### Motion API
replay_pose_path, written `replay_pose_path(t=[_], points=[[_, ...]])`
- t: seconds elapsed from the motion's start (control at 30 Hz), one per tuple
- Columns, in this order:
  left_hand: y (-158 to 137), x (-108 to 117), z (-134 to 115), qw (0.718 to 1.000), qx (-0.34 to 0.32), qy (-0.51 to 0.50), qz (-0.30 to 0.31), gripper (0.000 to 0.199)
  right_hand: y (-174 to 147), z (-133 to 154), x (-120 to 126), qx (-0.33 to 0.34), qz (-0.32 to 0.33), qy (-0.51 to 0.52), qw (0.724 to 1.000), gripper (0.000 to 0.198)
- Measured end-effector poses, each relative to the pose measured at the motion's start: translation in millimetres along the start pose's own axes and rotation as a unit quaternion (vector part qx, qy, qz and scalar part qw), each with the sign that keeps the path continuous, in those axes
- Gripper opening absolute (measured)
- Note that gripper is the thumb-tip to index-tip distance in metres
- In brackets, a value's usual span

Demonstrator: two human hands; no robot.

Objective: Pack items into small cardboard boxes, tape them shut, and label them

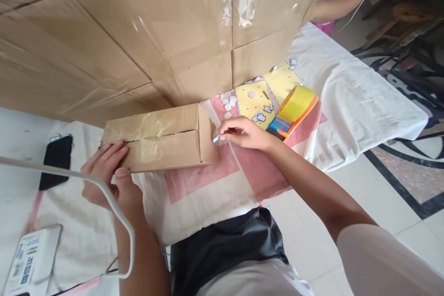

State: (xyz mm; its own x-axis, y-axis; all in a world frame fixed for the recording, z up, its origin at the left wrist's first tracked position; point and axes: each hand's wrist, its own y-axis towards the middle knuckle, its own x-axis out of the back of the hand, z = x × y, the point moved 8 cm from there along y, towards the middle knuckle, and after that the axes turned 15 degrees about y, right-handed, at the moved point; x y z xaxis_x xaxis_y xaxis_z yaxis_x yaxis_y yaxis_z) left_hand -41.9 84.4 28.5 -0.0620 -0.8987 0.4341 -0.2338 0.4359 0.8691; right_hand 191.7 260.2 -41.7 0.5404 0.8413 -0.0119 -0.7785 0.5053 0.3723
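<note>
A long taped cardboard box (163, 132) lies on the cloth in front of me. My left hand (111, 175) grips its left end, fingers over the top and thumb at the near edge. Beside the box's right end, my right hand (243, 133) is closed in a pinch on a small pale blue-white stick (217, 138), whose tip is close to the cardboard. What the stick is exactly, I cannot make out. To the right of that hand stands a tape dispenser (294, 108) with an orange frame and a yellow roll.
Stacked cardboard boxes (156, 23) form a wall behind the work area. White scraps (228, 101) lie near yellow printed sheets (255, 99). At left are a black phone (55, 162), a white cable (118, 212) and a white labelled device (33, 259). Another person's arm (336, 9) shows at upper right.
</note>
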Motion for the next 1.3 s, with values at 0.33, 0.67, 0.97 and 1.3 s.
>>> replay_pose_path(t=[0.33, 0.67, 0.97, 1.3], points=[[-6.1, -1.6, -8.1, 1.000, -0.015, 0.023, 0.002, 0.038, 1.0, 10.0, -8.3, 0.051, -0.002, -0.046, 0.998, 0.019], [-10.0, -3.2, -7.3, 1.000, -0.011, 0.023, 0.000, 0.041, 2.1, 2.1, -8.7, 0.029, -0.058, -0.080, 0.995, 0.021], [-8.4, -9.5, -4.0, 0.997, 0.015, 0.079, 0.005, 0.038, -9.1, -22.5, -27.5, -0.083, -0.178, -0.024, 0.980, 0.046], [-25.0, 2.3, 33.1, 0.983, 0.180, 0.039, -0.027, 0.042, -22.3, -48.6, -81.0, -0.157, -0.032, 0.043, 0.986, 0.093]])
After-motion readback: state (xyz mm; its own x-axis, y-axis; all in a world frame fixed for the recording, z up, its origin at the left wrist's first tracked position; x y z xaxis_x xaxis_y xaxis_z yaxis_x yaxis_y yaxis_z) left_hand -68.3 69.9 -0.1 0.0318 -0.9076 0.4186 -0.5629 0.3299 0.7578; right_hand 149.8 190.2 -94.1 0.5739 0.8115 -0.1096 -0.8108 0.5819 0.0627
